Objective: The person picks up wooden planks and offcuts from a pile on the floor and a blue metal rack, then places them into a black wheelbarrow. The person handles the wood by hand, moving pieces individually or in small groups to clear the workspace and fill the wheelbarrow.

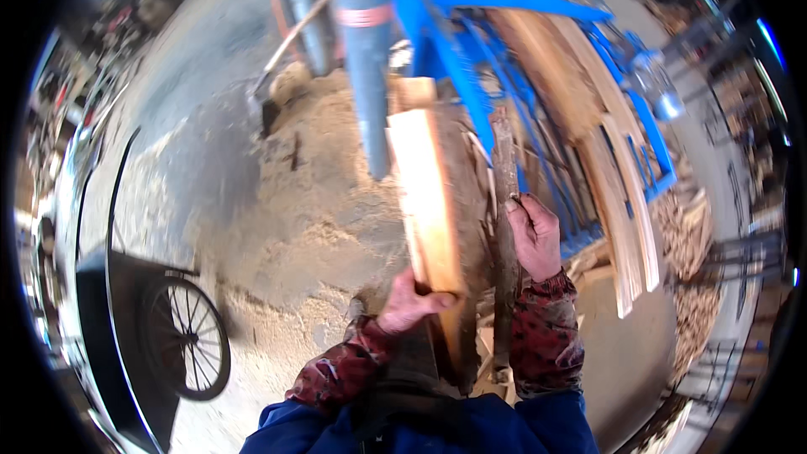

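Note:
My left hand (409,303) is closed round the near part of a pale wooden board (427,193), its thumb lying across the top. The board points away from me, and its upper face is brightly lit. To its right, my right hand (536,240) pinches a narrow, dark strip of bark-edged wood (504,261) between thumb and fingers. This strip runs roughly alongside the board, its near end close to my body. Both forearms wear dark red patterned sleeves.
A blue metal frame (525,0) stands ahead to the right, with long boards (618,202) lying on it. Grey pipes (363,59) rise ahead. Sawdust (294,227) covers the floor. A cart with a spoked wheel (193,338) is at left; stacked wood (693,319) lies right.

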The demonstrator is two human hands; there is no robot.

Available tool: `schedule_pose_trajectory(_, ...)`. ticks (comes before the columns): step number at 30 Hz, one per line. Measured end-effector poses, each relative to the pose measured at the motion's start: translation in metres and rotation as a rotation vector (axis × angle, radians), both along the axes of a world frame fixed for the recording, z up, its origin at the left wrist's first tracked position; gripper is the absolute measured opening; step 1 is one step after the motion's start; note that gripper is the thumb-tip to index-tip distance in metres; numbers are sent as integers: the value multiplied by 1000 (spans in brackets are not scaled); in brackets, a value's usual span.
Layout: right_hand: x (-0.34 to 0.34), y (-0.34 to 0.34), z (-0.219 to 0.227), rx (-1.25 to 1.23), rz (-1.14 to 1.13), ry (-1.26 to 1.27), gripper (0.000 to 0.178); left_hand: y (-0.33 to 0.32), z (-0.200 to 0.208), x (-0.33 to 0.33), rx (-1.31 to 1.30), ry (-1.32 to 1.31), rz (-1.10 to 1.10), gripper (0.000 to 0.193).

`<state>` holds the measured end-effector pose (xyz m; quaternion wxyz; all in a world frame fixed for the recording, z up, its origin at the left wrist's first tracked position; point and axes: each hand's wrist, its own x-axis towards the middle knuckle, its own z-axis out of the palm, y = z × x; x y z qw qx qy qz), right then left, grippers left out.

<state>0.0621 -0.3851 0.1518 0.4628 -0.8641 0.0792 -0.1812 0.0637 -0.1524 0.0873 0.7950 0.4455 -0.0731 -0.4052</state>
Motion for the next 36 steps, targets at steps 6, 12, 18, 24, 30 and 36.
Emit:
schedule_pose_trajectory(6,54,155,-25,351,118,-50,23,105,0,-11,-41,-54,172,61)
schedule_pose_trajectory(12,82,209,-79,311,104,6,28,176,-7,-16,-49,6,281,62)
schedule_pose_trajectory(18,100,230,-98,430,300,190,34,171,-36,-35,-99,54,446,61)
schedule_pose_trajectory(24,100,249,-118,583,535,171,34,160,-46,-50,-181,129,540,73)
schedule_pose_trajectory(30,111,265,-126,586,727,359,30,170,-40,-49,-108,163,685,68)
schedule_pose_trajectory(36,28,350,-105,-28,632,667,55,267,-76,-73,-261,256,904,59)
